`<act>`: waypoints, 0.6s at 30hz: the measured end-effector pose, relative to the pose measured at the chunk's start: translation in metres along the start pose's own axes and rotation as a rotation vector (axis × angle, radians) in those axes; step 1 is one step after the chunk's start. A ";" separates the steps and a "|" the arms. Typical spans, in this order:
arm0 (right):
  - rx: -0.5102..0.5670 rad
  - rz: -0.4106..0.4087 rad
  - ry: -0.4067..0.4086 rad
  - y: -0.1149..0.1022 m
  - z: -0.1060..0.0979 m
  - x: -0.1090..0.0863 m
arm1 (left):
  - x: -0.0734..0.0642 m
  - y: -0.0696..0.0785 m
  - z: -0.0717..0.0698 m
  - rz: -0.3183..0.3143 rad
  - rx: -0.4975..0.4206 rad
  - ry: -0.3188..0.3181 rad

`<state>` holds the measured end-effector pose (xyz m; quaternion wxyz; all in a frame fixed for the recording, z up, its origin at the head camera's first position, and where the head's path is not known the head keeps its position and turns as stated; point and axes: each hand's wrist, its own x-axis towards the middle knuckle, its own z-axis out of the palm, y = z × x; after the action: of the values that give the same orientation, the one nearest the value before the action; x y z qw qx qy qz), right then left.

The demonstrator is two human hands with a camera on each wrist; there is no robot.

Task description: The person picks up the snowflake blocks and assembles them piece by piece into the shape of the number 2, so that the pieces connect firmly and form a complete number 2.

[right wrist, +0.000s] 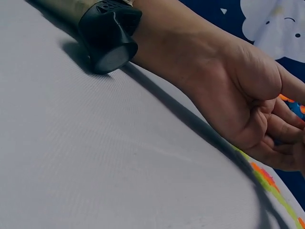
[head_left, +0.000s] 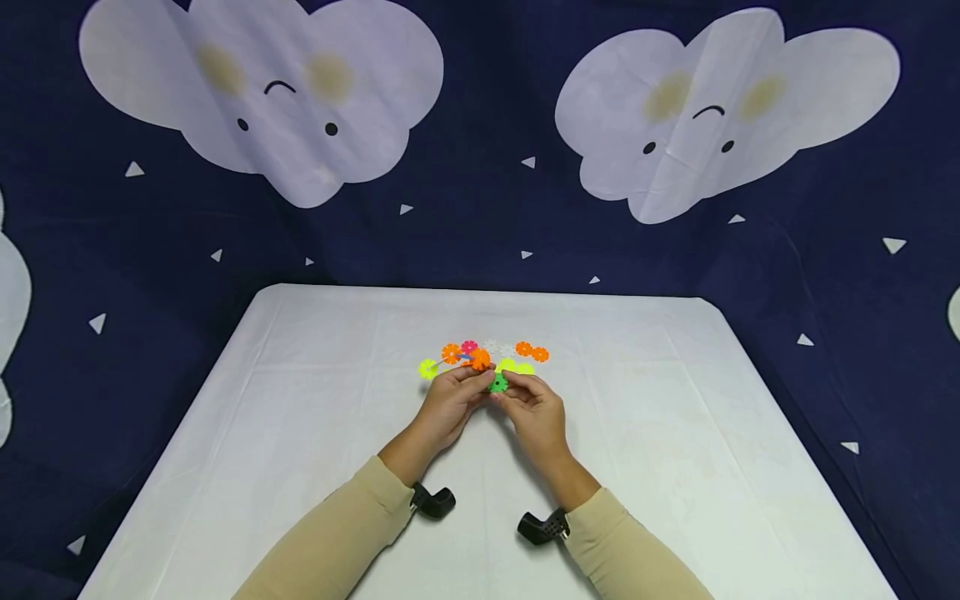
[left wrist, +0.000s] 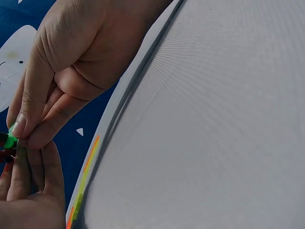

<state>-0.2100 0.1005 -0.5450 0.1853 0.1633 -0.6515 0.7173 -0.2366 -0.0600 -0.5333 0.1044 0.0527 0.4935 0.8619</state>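
The green disc (head_left: 498, 383) was held above the white surface (head_left: 637, 458), between the left hand (head_left: 452, 402) and the right hand (head_left: 537, 412). The grip of the right hand was nearly closed, with the disc pinched between thumb and finger; by the left hand the opposite edge was pinched also, with its fingertips close together.

The step in hand was judged to be a fitting at the disc's edge. For this to be done well, it was advisable that the disc be steadied by its rim, that the notches be lined up first, and that the pressure be given straight and gently, since such a thin piece could easily be bent or lost.

The disc was small and bright green, with a notched outline (rather like a flower) and a dark spot near its middle. An orange disc (head_left: 480, 359) was seen just beyond the left fingertips; whether the two were joined could not be told.
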 end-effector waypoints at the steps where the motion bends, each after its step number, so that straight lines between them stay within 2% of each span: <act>1: -0.015 -0.004 -0.012 0.000 -0.001 0.000 | 0.000 0.000 0.000 0.009 0.003 0.005; 5: -0.120 -0.015 -0.055 -0.001 -0.010 0.004 | 0.003 -0.001 -0.001 0.060 0.011 0.049; 7: -0.210 -0.009 -0.049 -0.002 -0.017 0.009 | 0.004 0.000 -0.002 0.084 0.010 0.079; 10: -0.425 0.027 0.000 -0.001 -0.029 0.018 | 0.006 0.000 -0.003 0.109 -0.005 0.117; 13: -0.679 0.110 0.012 0.004 -0.039 0.026 | 0.007 0.001 -0.004 0.124 -0.026 0.141; 15: -0.809 0.160 -0.023 0.008 -0.043 0.030 | 0.007 0.001 -0.004 0.128 -0.044 0.150; 18: -0.910 0.207 -0.088 0.014 -0.043 0.036 | 0.006 0.001 -0.005 0.132 -0.066 0.152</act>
<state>-0.2478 0.1438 -0.5447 0.1379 0.0298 -0.9200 0.3657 -0.2437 -0.0629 -0.5353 0.0111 0.0160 0.4669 0.8841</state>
